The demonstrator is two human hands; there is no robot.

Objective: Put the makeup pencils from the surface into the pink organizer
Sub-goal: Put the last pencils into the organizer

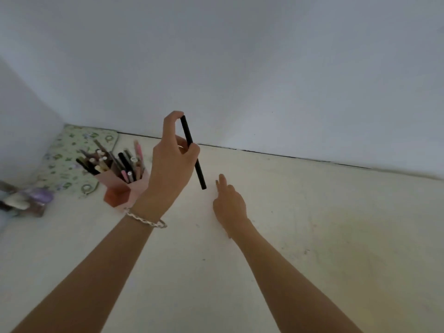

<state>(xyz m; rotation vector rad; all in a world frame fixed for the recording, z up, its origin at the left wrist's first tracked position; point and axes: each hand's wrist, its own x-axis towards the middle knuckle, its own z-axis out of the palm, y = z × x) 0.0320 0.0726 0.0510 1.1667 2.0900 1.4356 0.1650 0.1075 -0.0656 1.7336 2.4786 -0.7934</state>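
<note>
Our left hand [174, 162] pinches a black makeup pencil [193, 152] nearly upright, its lower end tilted away from the pink organizer [125, 188]. Our right hand [230, 205] rests loosely open, holding nothing, on bare surface [312, 224] farther from it.

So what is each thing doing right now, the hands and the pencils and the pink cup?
left hand: raised, fingers shut on a pencil
black pencil: held in the air, tilted, nearly upright
right hand: empty, resting low on the surface
pink organizer: upright, full of pencils
surface: no loose pencils in view
patterned pouch: lying flat behind the organizer

Dim, flat light w/ soft blur, wide-angle bending at edges.
</note>
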